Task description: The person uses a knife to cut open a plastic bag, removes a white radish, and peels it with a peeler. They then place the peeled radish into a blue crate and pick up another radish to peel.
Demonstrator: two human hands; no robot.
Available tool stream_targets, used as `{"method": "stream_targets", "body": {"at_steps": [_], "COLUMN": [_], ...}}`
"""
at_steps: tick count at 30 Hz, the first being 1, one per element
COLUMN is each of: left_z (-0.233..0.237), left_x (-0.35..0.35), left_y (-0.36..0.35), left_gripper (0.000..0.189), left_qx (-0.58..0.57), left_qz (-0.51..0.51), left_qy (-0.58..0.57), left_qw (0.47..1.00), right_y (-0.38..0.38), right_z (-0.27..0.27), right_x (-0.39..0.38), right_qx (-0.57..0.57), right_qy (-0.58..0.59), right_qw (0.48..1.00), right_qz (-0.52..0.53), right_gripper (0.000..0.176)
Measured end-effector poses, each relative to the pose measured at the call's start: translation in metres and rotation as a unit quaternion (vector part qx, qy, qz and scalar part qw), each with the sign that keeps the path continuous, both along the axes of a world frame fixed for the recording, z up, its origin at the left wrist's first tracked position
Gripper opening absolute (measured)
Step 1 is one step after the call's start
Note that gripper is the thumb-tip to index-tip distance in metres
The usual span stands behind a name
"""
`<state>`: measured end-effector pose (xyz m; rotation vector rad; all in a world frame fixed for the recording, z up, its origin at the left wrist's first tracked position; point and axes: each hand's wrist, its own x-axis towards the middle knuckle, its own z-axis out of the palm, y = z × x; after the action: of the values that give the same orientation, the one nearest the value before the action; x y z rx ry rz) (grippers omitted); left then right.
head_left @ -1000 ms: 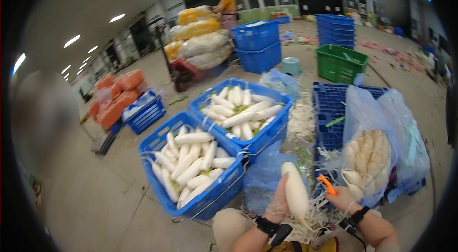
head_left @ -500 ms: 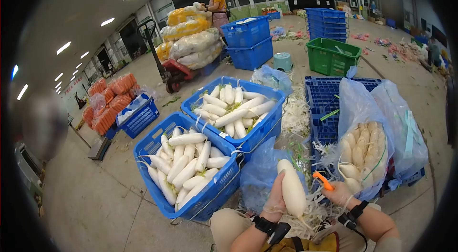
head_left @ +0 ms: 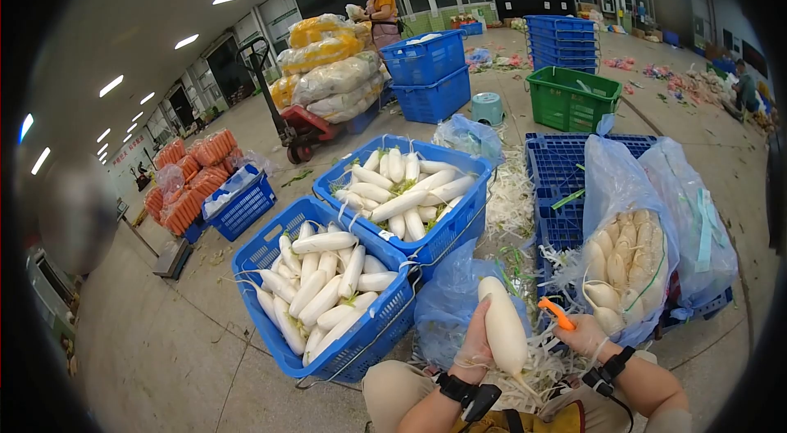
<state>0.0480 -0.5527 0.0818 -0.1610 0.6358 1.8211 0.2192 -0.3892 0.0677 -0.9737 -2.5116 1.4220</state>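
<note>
My left hand (head_left: 473, 343) is closed around a white daikon radish (head_left: 503, 326), held nearly upright with its thin root end down. In my right hand (head_left: 584, 335) is an orange peeler (head_left: 557, 313), its head pointing up and left, a little apart from the radish. Beneath both hands lies a heap of pale peel strips (head_left: 541, 358). Left of my left hand rests a crumpled blue plastic bag (head_left: 447, 310). Close to my right hand, an open blue bag (head_left: 611, 179) holds several yellowish, unpeeled-looking radishes (head_left: 627, 257).
Two blue crates (head_left: 283, 355) of white radishes stand at front left. A blue pallet (head_left: 557, 179) lies under the bags at right. Beyond are a green crate (head_left: 574, 101), stacked blue crates (head_left: 561, 44), a pallet jack (head_left: 283, 122) with sacks, and a co-worker (head_left: 379, 11).
The view has shifted very slightly. My hands, the radish and the peeler keep nearly the same position. In the background, the co-worker by the sacks has straightened and holds something pale.
</note>
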Motion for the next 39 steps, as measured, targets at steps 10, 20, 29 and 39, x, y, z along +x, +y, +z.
{"method": "stream_targets", "body": {"at_steps": [10,20,29,39], "left_z": [-0.003,-0.0034,-0.003,-0.0029], "left_x": [-0.0003,0.0004,0.0016,0.0028], "left_y": [0.0015,0.0017,0.0026,0.0013], "left_gripper": [0.04,0.041,0.044,0.043], "left_qx": [-0.009,-0.007,-0.013,-0.023], "left_qz": [-0.001,0.001,0.009,0.006], "left_qy": [0.009,0.0,0.003,0.002], "left_qw": [1.0,1.0,1.0,1.0], "right_y": [0.0008,0.001,0.0009,0.0023], "right_z": [0.0003,-0.0033,-0.0043,-0.0087], "right_x": [-0.0006,-0.0006,-0.0005,-0.0003], "right_qx": [0.02,0.026,0.027,0.03], "right_qy": [-0.015,-0.02,-0.03,-0.032], "right_qw": [1.0,0.999,0.999,0.999], "right_qz": [0.01,0.006,0.008,0.014], "right_gripper": [0.035,0.036,0.036,0.036]}}
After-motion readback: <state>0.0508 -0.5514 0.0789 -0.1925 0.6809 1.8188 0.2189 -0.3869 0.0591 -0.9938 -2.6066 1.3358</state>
